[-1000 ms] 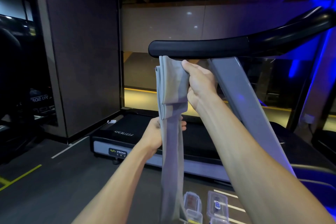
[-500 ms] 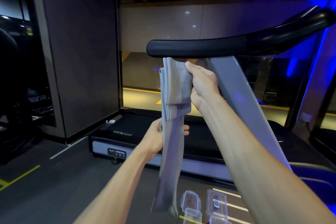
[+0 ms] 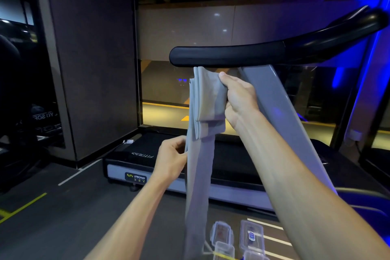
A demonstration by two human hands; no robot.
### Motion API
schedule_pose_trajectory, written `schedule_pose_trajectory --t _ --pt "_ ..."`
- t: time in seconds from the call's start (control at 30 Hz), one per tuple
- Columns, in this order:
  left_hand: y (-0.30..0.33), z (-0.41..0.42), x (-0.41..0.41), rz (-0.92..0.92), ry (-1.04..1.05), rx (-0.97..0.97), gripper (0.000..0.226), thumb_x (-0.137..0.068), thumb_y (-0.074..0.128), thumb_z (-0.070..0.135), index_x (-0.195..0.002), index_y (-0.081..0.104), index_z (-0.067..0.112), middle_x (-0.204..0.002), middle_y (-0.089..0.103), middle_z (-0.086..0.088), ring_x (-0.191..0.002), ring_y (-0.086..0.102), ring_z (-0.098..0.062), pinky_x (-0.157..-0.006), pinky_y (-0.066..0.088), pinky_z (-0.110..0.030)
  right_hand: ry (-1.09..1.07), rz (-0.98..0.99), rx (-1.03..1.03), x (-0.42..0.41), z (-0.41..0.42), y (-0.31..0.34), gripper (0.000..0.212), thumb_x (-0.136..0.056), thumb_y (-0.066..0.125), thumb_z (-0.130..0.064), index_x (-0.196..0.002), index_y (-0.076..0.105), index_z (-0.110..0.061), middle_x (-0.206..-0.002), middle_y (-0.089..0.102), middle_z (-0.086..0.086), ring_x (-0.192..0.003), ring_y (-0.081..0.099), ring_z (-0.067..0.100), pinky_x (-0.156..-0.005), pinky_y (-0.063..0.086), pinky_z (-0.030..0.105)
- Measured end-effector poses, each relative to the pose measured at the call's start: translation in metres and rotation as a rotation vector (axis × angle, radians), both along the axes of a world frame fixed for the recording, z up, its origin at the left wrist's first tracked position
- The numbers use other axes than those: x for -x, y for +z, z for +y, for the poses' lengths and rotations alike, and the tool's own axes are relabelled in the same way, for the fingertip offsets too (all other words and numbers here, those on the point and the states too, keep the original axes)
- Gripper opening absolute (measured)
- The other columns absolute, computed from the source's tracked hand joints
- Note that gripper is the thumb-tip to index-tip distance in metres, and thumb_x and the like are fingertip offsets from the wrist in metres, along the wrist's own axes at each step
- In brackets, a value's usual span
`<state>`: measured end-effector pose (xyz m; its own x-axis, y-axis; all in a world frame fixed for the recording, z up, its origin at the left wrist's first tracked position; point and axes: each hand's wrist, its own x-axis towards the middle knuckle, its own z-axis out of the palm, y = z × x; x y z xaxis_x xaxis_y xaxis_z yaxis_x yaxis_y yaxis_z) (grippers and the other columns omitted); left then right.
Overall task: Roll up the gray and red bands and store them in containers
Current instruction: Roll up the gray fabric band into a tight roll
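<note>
1. Dim gym floor (image 3: 63,217) with a treadmill (image 3: 211,154) ahead; clear containers (image 3: 236,238) lie at 6 o'clock.
2. I see the right hand (image 3: 238,99) raised below the handrail (image 3: 232,56), fingers curled round the folded top of the gray band (image 3: 202,154).
3. Left hand (image 3: 171,158), lower at 9 o'clock, pinches the band's edge.
4. Band hangs straight, smooth, its tail running out of view.

Dim gym w/ treadmill (image 3: 190,167), dark wall panel (image 3: 92,59), blue light at right.

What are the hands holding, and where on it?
Right hand grips the gray band at its folded top; left hand pinches its edge lower down.
</note>
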<state>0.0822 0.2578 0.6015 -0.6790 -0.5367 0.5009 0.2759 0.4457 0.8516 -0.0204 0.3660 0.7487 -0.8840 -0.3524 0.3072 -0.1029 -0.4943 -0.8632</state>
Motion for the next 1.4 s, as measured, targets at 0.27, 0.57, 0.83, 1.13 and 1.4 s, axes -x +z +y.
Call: schedule_pose_trajectory --t 0.27,0.57,0.83,1.13,1.4 --pt "-0.004 0.003 -0.002 0.031 -0.077 -0.019 0.019 -0.090 0.071 -0.002 -0.103 0.076 0.010 -0.096 0.079 -0.002 -0.094 0.074 -0.021 -0.082 0.062 -0.039 0.008 -0.005 0.007 0.002 -0.002 0.000 0.010 -0.094 0.074 -0.021 -0.086 0.071 -0.014 -0.086 0.073 0.003 -0.080 0.069 0.017 -0.068 0.059 0.031" --pt "-0.013 0.000 -0.002 0.061 -0.091 -0.036 0.017 -0.094 0.068 0.006 -0.104 0.079 0.015 -0.099 0.079 -0.002 -0.096 0.074 -0.025 -0.085 0.060 -0.041 -0.015 -0.001 -0.008 0.008 -0.006 0.002 0.011 -0.094 0.074 -0.021 -0.086 0.070 -0.014 -0.089 0.072 0.004 -0.081 0.068 0.018 -0.068 0.057 0.031" --pt "-0.017 -0.002 -0.003 0.145 0.007 -0.102 0.021 -0.087 0.072 -0.003 -0.094 0.063 0.014 -0.078 0.071 -0.017 -0.074 0.067 -0.023 -0.074 0.055 -0.040 -0.037 -0.032 0.039 0.014 -0.005 0.002 0.014 -0.092 0.075 -0.013 -0.080 0.069 -0.011 -0.080 0.070 0.003 -0.072 0.064 0.015 -0.065 0.058 0.027" --pt "-0.018 -0.001 -0.008 0.148 0.028 -0.006 0.014 -0.086 0.073 -0.006 -0.092 0.075 0.006 -0.088 0.077 -0.008 -0.087 0.073 -0.033 -0.085 0.061 -0.044 -0.046 0.000 -0.011 0.010 -0.005 0.000 0.012 -0.093 0.075 -0.023 -0.084 0.071 -0.016 -0.093 0.073 0.005 -0.086 0.068 0.020 -0.076 0.060 0.035" --pt "-0.014 0.012 -0.019 0.166 0.027 -0.131 0.016 -0.098 0.062 0.008 -0.099 0.076 0.016 -0.090 0.078 0.002 -0.086 0.072 -0.011 -0.074 0.058 -0.026 -0.048 0.001 -0.013 0.005 -0.008 0.006 0.015 -0.093 0.075 -0.023 -0.081 0.069 -0.017 -0.089 0.072 0.003 -0.084 0.067 0.020 -0.078 0.060 0.036"
